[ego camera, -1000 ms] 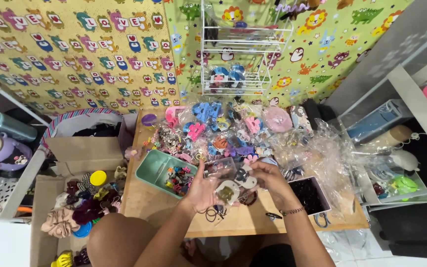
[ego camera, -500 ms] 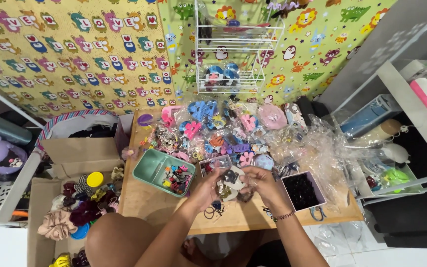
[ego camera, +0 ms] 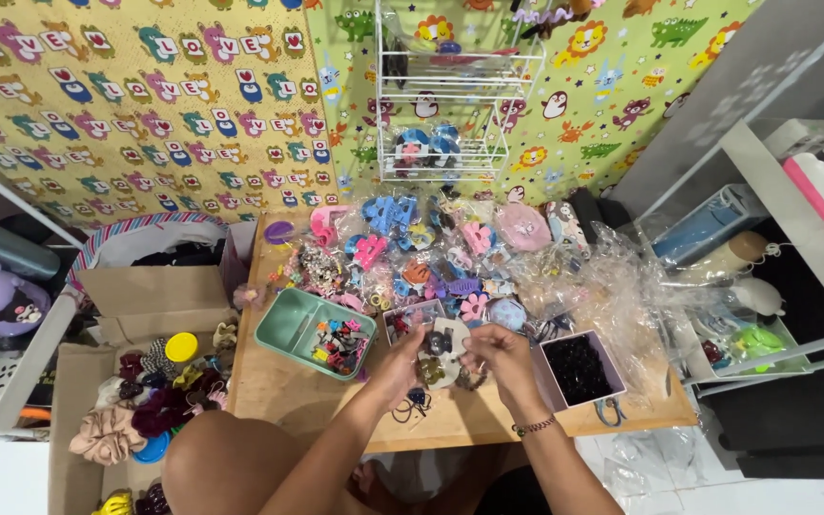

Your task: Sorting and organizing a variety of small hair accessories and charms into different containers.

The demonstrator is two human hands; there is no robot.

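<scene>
Both hands meet over the front-centre of the wooden table (ego camera: 278, 391). Left hand (ego camera: 401, 364) and right hand (ego camera: 503, 355) each pinch an edge of a small white card (ego camera: 442, 351) w/ dark hair accessories on it, fingers curled, not spread; card sits between the two hands, just above the table top. What exactly is clipped to the card is too small to tell. A beaded bracelet (ego camera: 534, 426) rings the right wrist. A few dark hair ties (ego camera: 410, 404) lie on the table just below the left hand.

Just right of the right hand: a small pink box (ego camera: 579, 368) full of black hair ties. Left of the left hand: a mint-green divided tray (ego camera: 316, 333), one compartment w/ small coloured clips, the others look near bare. Behind the hands a dense heap of hair clips (ego camera: 412, 253), blue, pink, purple, covers the back of the table; clear plastic bags (ego camera: 612, 296) pile at the right side.

Further back, a white wire rack (ego camera: 445, 95) stands against cartoon-animal foam mats (ego camera: 126, 105) on the wall. Left of the table, a cardboard box (ego camera: 150, 391) holds scrunchies and a yellow lid. White shelves (ego camera: 793, 238) w/ mixed items stand at right. The person's bare knee (ego camera: 226, 472) shows at the bottom, under the table edge.
</scene>
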